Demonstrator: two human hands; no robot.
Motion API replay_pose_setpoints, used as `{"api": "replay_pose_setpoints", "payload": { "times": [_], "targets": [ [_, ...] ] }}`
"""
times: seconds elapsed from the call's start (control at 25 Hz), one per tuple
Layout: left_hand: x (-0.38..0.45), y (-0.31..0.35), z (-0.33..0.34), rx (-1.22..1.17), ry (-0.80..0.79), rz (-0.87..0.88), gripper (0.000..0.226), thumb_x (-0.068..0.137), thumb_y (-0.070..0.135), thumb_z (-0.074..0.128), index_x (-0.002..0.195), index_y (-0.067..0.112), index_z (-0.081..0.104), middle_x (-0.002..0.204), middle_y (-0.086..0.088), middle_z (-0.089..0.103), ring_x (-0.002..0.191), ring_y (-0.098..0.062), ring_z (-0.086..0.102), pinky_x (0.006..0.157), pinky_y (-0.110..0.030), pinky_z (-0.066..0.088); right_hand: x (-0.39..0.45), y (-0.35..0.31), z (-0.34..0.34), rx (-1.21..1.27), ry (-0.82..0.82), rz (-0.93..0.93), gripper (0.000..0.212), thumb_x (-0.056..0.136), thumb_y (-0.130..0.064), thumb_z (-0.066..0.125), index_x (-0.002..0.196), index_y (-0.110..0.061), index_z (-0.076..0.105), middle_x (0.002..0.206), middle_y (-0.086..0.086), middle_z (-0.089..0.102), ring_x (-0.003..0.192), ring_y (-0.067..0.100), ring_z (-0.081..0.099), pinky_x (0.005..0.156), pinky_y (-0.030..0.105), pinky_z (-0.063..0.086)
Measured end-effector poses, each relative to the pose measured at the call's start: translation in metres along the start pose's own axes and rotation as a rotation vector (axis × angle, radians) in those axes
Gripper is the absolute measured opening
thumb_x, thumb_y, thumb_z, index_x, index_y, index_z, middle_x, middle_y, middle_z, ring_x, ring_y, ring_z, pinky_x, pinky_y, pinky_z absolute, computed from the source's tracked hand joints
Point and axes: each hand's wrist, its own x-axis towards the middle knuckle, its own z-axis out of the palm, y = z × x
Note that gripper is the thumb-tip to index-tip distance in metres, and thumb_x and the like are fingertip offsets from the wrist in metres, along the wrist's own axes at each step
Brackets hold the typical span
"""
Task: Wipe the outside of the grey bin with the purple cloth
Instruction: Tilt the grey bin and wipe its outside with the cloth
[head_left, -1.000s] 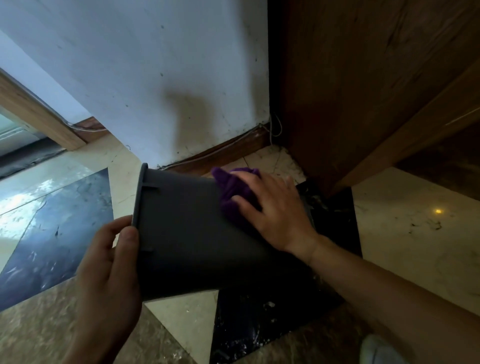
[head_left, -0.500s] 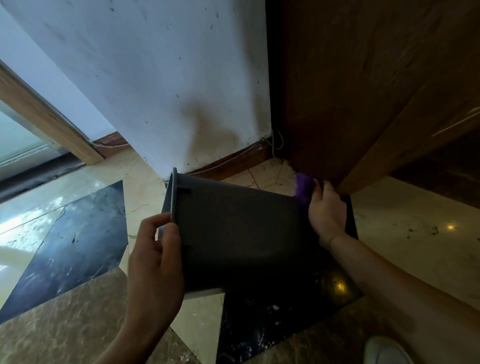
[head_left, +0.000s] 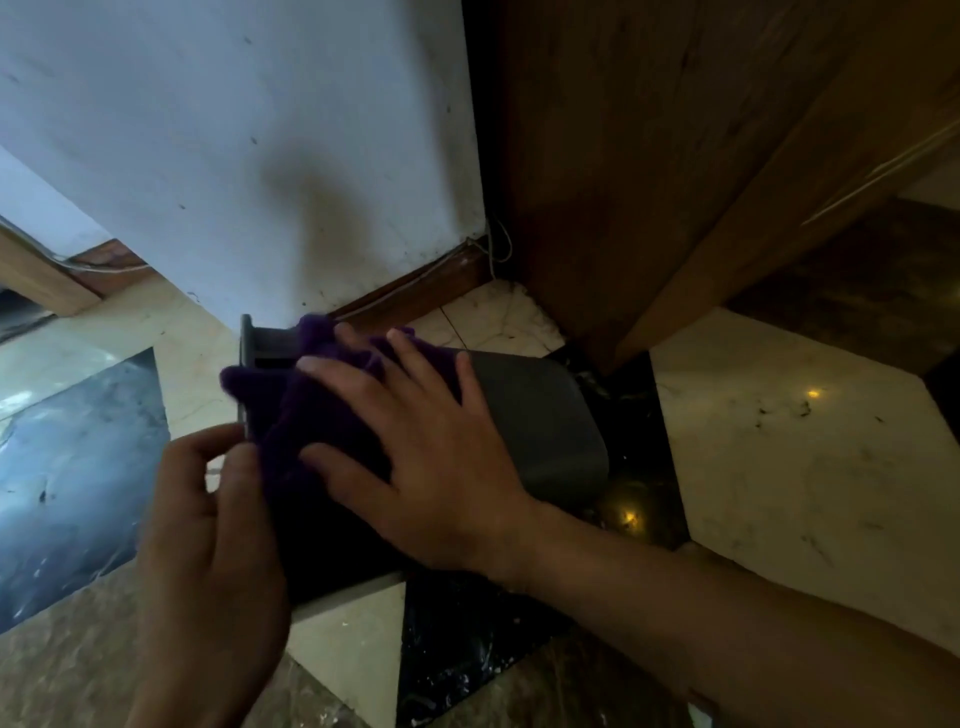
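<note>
1. The right hand (head_left: 431, 467) lies flat on the purple cloth (head_left: 306, 415), its fingers (head_left: 415, 358) spread wide and reaching toward 11 o'clock, with the thumb splayed out toward 9 o'clock along the near edge of the cloth.
2. The palm presses the cloth against the upward-facing side of the grey bin (head_left: 540, 415); nothing is pinched, the cloth is simply held down under the open hand.
3. The left hand (head_left: 213, 530) sits at 8 o'clock from the right one, its fingers (head_left: 197, 447) curled round the bin's rim, the thumb beside the edge of the cloth.
4. The cloth is bunched and covers the bin's wall near the rim, a fold spilling over the rim toward 9 o'clock.
5. The bin lies on its side, open end pointing toward 9 o'clock, closed base toward 3 o'clock, held over the floor (head_left: 779, 441).
6. The floor is of pale and black polished tiles, scuffed and dusty.
7. At 12 o'clock from the bin stands a white wall (head_left: 234, 156) with a wooden skirting; at 1 o'clock stands a dark wooden panel (head_left: 649, 156).
</note>
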Motion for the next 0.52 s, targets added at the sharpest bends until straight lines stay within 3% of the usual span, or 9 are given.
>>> {"api": "replay_pose_setpoints", "payload": {
  "times": [0.12,0.2,0.28,0.36,0.44,0.52],
  "targets": [
    [0.013,-0.016,-0.012,0.037,-0.029,-0.099,0.029,0.089,0.058,0.042,0.105,0.042,0.061,0.098,-0.006,0.069,0.076,-0.044,0.067,0.053,-0.066,0.054,0.007,0.029,0.003,-0.045,0.023,0.131,0.058,0.094,-0.065,0.033,0.147,-0.043,0.024,0.159,-0.011,0.028,0.151,0.019,0.01,0.114,0.066,0.001],
    [0.027,-0.036,-0.021,0.023,-0.023,-0.222,0.032,0.092,0.049,0.044,0.111,0.032,0.062,0.107,-0.014,0.066,0.081,-0.05,0.066,0.048,-0.069,0.052,0.007,0.046,0.005,-0.071,0.05,0.174,0.057,0.092,-0.068,0.031,0.144,-0.044,0.028,0.152,-0.012,0.04,0.149,0.018,0.016,0.115,0.064,0.002],
    [0.036,-0.052,-0.03,0.018,-0.081,-0.281,0.039,0.096,0.044,0.045,0.121,0.018,0.059,0.117,-0.026,0.06,0.092,-0.052,0.063,0.057,-0.073,0.051,0.01,0.063,0.003,-0.084,0.083,0.221,0.053,0.092,-0.07,0.029,0.138,-0.046,0.034,0.142,-0.013,0.051,0.143,0.016,0.029,0.114,0.064,0.008],
    [0.039,-0.053,-0.038,0.058,-0.116,-0.261,0.057,0.092,0.055,0.045,0.128,0.012,0.053,0.121,-0.034,0.057,0.096,-0.049,0.062,0.072,-0.073,0.052,0.014,0.082,-0.002,-0.107,0.115,0.303,0.05,0.091,-0.073,0.027,0.131,-0.047,0.04,0.132,-0.013,0.058,0.13,0.016,0.045,0.11,0.062,0.024],
    [0.034,-0.046,-0.038,0.06,-0.073,-0.223,0.053,0.091,0.061,0.041,0.124,0.023,0.057,0.112,-0.024,0.064,0.084,-0.051,0.065,0.059,-0.067,0.055,0.015,0.105,-0.011,-0.038,0.149,0.491,0.053,0.089,-0.075,0.026,0.128,-0.044,0.043,0.124,-0.009,0.063,0.117,0.019,0.056,0.101,0.052,0.041],
    [0.022,-0.032,-0.035,0.047,-0.051,-0.151,0.04,0.091,0.06,0.038,0.114,0.035,0.06,0.106,-0.008,0.067,0.086,-0.045,0.066,0.061,-0.065,0.056,0.009,0.131,-0.017,0.173,0.23,0.724,0.053,0.09,-0.071,0.029,0.127,-0.037,0.048,0.116,-0.003,0.065,0.106,0.024,0.061,0.091,0.043,0.047]
  ]
}}
